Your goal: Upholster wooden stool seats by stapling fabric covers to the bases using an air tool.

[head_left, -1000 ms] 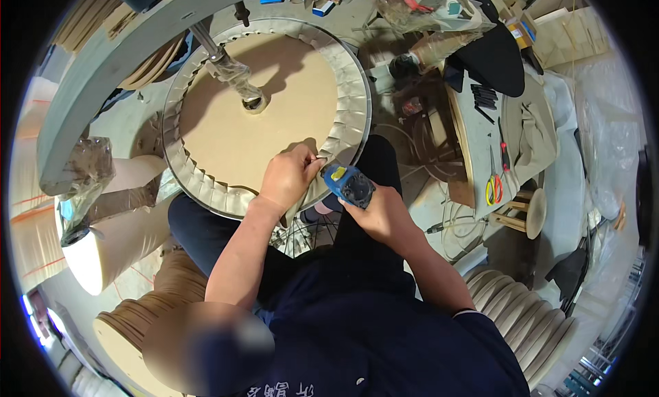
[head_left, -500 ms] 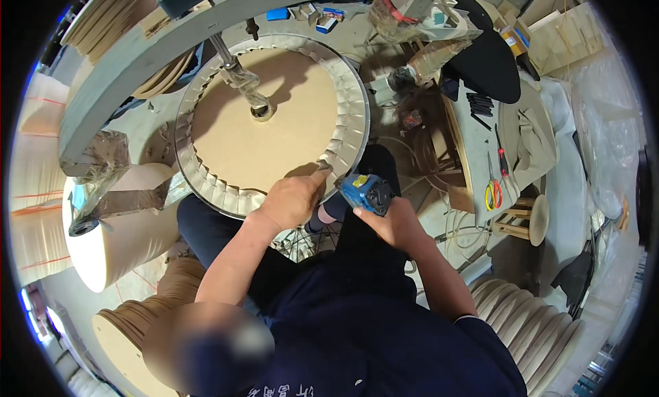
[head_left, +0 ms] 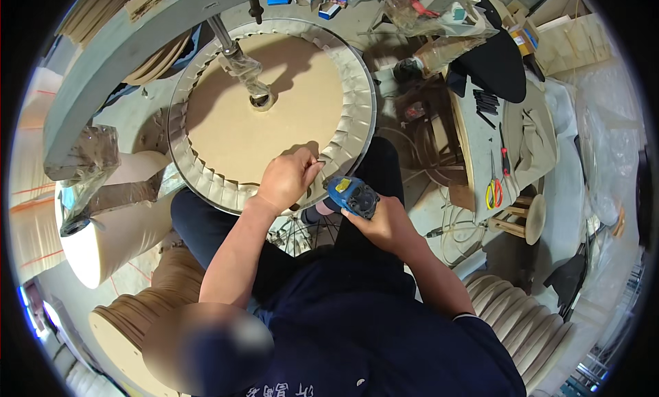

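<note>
A round tan board (head_left: 226, 136) lies in front of me, ringed by pale fabric (head_left: 354, 102) folded inward in pleats. My left hand (head_left: 283, 183) rests on the near edge, its fingers curled and pinching a fold of that fabric; the fingertips partly cover the fold. My right hand (head_left: 384, 225) is closed round a blue staple gun (head_left: 353, 195) with a yellow patch. The gun's nose points at the near right rim, close to my left fingertips; whether it touches the fabric, I cannot tell.
A metal rod with a plastic-wrapped end (head_left: 241, 66) comes down over the board's middle from a curved grey arm (head_left: 103, 74). On the right bench lie scissors (head_left: 494, 191), a red-handled tool (head_left: 505, 160) and black strips (head_left: 486, 102). Stacked discs (head_left: 518, 318) stand low right.
My left hand has gone from pressing with an outstretched finger to a curled pinch on the fabric. The staple gun has moved slightly left, toward that hand. The whole view has shifted a little.
</note>
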The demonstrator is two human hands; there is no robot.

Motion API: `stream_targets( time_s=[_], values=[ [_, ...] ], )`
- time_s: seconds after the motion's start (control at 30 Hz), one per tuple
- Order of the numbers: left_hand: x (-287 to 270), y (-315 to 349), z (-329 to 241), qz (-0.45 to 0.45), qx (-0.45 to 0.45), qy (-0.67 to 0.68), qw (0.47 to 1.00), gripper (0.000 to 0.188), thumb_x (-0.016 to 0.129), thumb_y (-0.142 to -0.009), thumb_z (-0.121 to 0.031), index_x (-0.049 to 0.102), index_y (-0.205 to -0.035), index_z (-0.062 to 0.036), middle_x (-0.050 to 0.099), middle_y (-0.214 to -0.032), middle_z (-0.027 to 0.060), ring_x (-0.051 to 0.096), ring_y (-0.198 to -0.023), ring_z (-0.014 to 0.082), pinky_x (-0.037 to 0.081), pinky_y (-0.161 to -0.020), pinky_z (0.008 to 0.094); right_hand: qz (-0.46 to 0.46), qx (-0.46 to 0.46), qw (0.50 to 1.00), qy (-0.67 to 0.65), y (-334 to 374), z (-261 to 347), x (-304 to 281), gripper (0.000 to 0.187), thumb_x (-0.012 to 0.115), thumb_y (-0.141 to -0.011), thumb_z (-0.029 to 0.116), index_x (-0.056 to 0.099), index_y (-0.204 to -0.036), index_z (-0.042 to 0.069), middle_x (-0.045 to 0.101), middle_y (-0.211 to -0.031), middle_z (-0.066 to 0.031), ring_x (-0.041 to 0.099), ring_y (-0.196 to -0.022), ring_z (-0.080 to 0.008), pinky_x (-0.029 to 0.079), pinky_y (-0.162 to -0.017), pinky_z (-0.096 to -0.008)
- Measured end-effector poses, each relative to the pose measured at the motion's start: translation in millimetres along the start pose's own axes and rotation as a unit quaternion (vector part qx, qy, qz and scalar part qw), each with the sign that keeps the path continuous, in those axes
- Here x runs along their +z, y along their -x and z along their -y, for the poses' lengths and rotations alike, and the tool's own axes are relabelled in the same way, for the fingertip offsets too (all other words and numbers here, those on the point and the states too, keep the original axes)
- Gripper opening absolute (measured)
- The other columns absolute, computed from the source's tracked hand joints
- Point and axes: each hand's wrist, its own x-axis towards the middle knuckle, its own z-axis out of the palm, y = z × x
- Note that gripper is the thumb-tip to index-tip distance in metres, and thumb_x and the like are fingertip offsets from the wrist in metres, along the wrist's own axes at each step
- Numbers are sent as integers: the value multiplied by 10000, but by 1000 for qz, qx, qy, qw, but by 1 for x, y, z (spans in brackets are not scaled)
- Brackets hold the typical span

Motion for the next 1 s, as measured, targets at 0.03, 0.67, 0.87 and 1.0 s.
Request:
stream_targets(
  time_s=[0.03, 0.67, 0.87, 1.0],
  values=[
    [0, -1, 0, 3, -6, 6, 1000, 235, 776, -999, -252, 689, -965, -36, 703, -783, 186, 677, -711, 385, 543, -677, 462, -17, -15, 1000, -9, -1, -1, 2, 511, 813, -946, 459, 749, -1166, 2, 775, -971, -243, 745, -982, -443, 586, -793, -464],
    [-12, 33, -33, 147, 90, -172, 970, 517, 608, -1022, -199, 563, -1533, -134, 767, -985, 135, 748, -911, 386, 598, -790, 512, -45, -6, 999, 9, 11, -19, -10, 408, 796, -967, 345, 747, -1261, 66, 790, -1081, -216, 745, -1079, -414, 584, -884, -440],
    [-11, 20, -10, 101, 101, -127, 982, 185, 597, -1045, -186, 662, -1169, -66, 748, -886, 163, 733, -876, 402, 587, -772, 509, -19, -26, 999, -37, 13, -9, -8, 419, 801, -962, 343, 742, -1256, 50, 785, -1061, -229, 749, -1062, -415, 586, -858, -433],
    [-13, 14, -7, 55, 65, -61, 994, 199, 702, -1032, -264, 695, -1021, -66, 730, -837, 175, 715, -819, 407, 570, -745, 503, 21, 25, 999, -24, 13, 8, -9, 430, 803, -957, 330, 736, -1243, 16, 785, -1037, -232, 752, -1050, -415, 589, -850, -429]
  ],
)
